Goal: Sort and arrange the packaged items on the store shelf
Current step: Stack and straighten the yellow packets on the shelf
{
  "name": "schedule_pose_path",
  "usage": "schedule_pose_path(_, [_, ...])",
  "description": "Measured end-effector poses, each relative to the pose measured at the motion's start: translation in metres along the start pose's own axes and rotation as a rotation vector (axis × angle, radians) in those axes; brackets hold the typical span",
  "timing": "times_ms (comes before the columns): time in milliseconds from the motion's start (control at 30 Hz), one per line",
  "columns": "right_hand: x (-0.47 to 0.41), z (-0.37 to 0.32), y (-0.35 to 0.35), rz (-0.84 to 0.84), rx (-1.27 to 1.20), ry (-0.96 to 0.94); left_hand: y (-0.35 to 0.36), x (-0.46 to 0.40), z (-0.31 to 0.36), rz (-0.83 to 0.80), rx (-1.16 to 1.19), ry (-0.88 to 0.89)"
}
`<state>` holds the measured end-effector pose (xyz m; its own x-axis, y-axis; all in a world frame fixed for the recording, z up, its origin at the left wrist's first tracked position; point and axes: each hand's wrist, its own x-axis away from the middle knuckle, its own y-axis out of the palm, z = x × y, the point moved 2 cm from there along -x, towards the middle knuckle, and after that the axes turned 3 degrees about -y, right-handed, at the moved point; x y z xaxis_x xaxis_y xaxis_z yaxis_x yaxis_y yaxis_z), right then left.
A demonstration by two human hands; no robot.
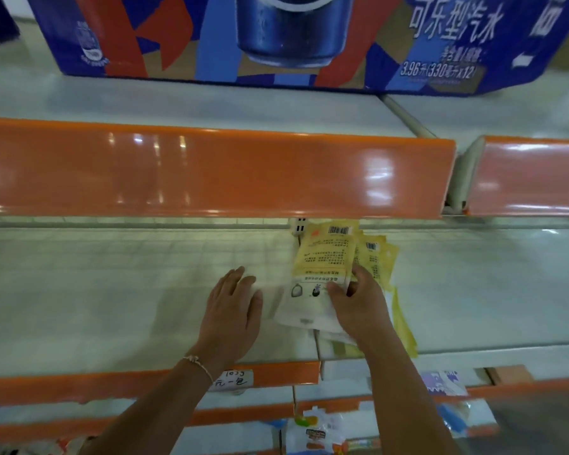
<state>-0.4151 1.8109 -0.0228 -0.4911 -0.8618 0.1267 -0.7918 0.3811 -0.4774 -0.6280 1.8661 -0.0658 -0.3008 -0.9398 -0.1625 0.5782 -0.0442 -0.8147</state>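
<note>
Packets (pixel 322 257) of yellow and white, printed with barcodes and small text, lie in a loose overlapping pile on the pale middle shelf (pixel 112 290), right of its centre and partly tucked under the orange price rail (pixel 211 169) of the shelf above. Going from the left, the shelf surface is bare and glossy. The left hand (pixel 234 307) rests flat on it, fingers straight and together, just beside the pile's left edge; a thin bracelet (pixel 197 364) circles that wrist. Below it, a handwritten price label (pixel 234 379) sits on the lower orange rail. The right hand (pixel 358 300) lies on the pile, its grip narrow, thumb and fingers pinching the top packet near its white lower end. Above, a blue cola carton (pixel 276 37) stands on the upper shelf. Bagged goods (pixel 316 431) show on the shelf below.
</note>
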Motion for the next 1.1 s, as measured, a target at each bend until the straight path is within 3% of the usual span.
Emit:
schedule_pose_path(300, [-0.003, 0.013, -0.036, 0.074, 0.084, 0.048, 0.018, -0.005, 0.035, -0.056, 0.058, 0.035])
schedule_pose_path(633, [0.0, 0.02, -0.032, 0.343, 0.388, 0.049, 0.02, -0.002, 0.035, -0.092, 0.017, 0.082])
schedule_pose_path(800, [0.008, 0.002, -0.018, 0.475, 0.374, -0.124, 0.008, -0.005, 0.022, -0.107, -0.003, 0.071])
schedule_pose_path(967, [0.011, -0.024, 0.019, 0.404, 0.27, -0.337, -0.02, -0.007, 0.003, -0.069, 0.045, 0.063])
schedule_pose_path(1100, [0.026, -0.042, 0.064, 0.268, 0.31, -0.389, -0.048, -0.001, -0.024, -0.021, 0.048, -0.016])
